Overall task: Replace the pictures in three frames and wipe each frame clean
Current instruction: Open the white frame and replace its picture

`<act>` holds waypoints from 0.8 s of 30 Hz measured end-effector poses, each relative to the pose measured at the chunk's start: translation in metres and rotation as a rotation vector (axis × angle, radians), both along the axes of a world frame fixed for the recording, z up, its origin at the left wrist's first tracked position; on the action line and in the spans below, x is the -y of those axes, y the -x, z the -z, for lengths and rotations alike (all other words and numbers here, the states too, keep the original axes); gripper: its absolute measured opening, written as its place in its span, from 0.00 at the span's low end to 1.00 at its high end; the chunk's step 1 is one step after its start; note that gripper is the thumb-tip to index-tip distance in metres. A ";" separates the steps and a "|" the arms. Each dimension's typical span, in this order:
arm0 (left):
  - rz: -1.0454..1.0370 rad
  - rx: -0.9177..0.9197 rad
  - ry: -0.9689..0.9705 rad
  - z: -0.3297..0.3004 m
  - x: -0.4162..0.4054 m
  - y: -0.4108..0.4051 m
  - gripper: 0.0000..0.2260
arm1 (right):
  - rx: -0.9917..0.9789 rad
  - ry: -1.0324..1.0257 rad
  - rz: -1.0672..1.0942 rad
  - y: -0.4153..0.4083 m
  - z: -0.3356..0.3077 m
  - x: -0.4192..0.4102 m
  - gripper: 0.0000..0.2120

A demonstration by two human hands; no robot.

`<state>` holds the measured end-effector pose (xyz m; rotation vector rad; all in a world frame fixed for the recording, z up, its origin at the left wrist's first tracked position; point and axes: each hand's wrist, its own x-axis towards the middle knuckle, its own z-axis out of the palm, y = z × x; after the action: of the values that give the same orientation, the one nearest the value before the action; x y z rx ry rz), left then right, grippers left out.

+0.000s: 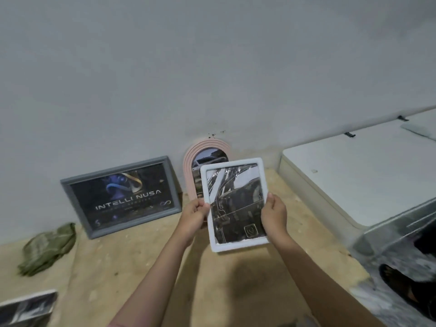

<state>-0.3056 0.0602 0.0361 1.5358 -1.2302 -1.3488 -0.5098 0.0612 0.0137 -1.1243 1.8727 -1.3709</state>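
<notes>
- A green cloth (48, 249) lies crumpled at the far left of the counter (122, 263), well away from both hands. It is likely the wiping rag, and nobody is holding it.
- A grey frame (120, 195) leans on the wall, with a dark picture that says "INTELLI NUSA".
- A pink arched frame (190, 168) leans on the wall next to it, partly hidden behind the white frame.
- The left hand (192, 217) grips the left edge of the white frame (236, 204), with the fingers curled round it.
- The white frame is held up in the air, tilted, above the counter. It shows a black and white picture of a car.
- The right hand (273, 214) grips the right edge, with the thumb on the front.
- The frame is held only by its edges. If one hand lets go to reach the far cloth, the frame could slip and fall.
- It could also bump the pink frame just behind and knock it over.
- The thumb may leave marks on the front.
</notes>
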 end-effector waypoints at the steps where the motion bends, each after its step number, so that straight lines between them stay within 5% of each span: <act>1: -0.023 -0.050 -0.016 -0.002 -0.017 -0.017 0.07 | -0.015 -0.023 -0.058 -0.012 -0.001 -0.005 0.18; 8: -0.343 -0.216 -0.073 -0.008 -0.104 -0.110 0.10 | -0.227 -0.126 -0.532 -0.077 -0.015 -0.039 0.20; 17: -0.281 -0.135 -0.164 0.007 -0.169 -0.165 0.08 | -0.421 -0.277 -0.869 -0.135 -0.018 -0.037 0.21; 21: -0.399 -0.200 -0.153 0.019 -0.178 -0.176 0.09 | -0.287 -0.421 -0.589 -0.130 -0.008 -0.026 0.21; 24: -0.414 -0.216 -0.128 0.024 -0.177 -0.179 0.08 | 0.193 -0.891 -0.642 -0.122 -0.004 -0.030 0.32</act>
<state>-0.1264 0.2373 0.0118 1.5772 -0.6582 -1.2906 -0.3880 0.0910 0.0173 -0.9237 1.4983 -0.2110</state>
